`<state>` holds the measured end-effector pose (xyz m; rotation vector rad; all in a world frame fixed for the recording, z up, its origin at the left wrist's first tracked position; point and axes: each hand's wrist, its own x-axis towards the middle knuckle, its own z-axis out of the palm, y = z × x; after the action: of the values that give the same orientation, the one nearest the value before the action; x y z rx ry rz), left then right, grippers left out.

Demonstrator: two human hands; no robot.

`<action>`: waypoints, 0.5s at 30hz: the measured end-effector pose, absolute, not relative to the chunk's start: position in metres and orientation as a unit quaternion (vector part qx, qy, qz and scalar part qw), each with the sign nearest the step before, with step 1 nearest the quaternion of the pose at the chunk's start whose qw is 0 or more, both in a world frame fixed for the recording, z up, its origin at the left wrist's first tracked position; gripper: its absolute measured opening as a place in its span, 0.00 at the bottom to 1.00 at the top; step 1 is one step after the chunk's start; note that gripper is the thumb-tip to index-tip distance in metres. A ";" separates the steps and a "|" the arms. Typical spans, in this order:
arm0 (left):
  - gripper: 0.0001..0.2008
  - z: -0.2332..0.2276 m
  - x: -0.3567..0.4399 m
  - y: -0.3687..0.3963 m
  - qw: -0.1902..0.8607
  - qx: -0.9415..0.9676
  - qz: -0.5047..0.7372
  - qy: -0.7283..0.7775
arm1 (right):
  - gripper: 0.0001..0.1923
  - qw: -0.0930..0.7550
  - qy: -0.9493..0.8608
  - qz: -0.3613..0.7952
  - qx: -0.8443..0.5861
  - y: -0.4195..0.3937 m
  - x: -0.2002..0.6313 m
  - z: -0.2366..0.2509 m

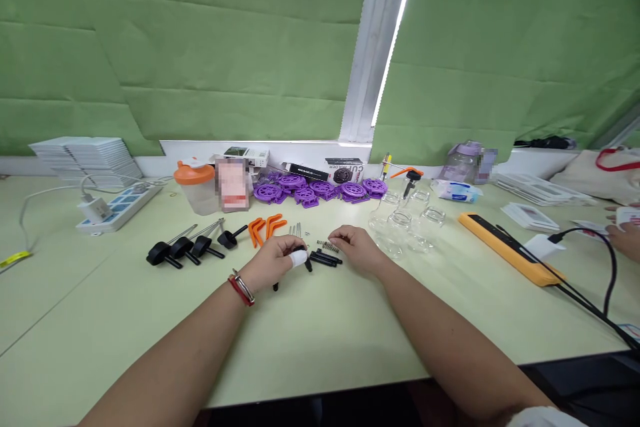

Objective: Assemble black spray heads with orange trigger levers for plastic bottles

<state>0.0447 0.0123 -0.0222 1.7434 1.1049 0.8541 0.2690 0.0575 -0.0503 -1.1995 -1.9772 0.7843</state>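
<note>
My left hand (277, 259), with a white wrap on one finger and a red bracelet at the wrist, is closed on a small black pump part (306, 261) above the pale green table (320, 347). My right hand (356, 247) hovers just right of it, fingertips pinched over small metal springs (327, 245). Loose black tubes (325, 257) lie between the two hands. Whether the right fingers hold a spring is too small to tell.
Black pump heads (186, 248) and orange levers (265, 227) lie to the left, purple discs (320, 189) and an orange-lidded cup (196, 185) behind, clear glass jars (406, 221) to the right. An orange power strip (510, 248) with a black cable, a white power strip (118, 208). Another person's hand (624, 235) is at the right edge.
</note>
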 end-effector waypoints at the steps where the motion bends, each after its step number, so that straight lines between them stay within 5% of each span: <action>1: 0.09 -0.022 0.044 0.012 0.434 0.702 0.338 0.452 | 0.08 0.331 -0.772 0.265 -0.474 0.061 0.272 -0.052; 15: 0.10 -0.038 0.045 0.016 0.410 0.742 0.285 0.448 | 0.08 0.196 -0.859 0.176 -0.439 0.067 0.264 -0.053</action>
<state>0.0449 0.0163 -0.0382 1.8688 1.1277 0.7166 0.2637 0.0670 -0.0530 -1.2305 -2.4071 0.4931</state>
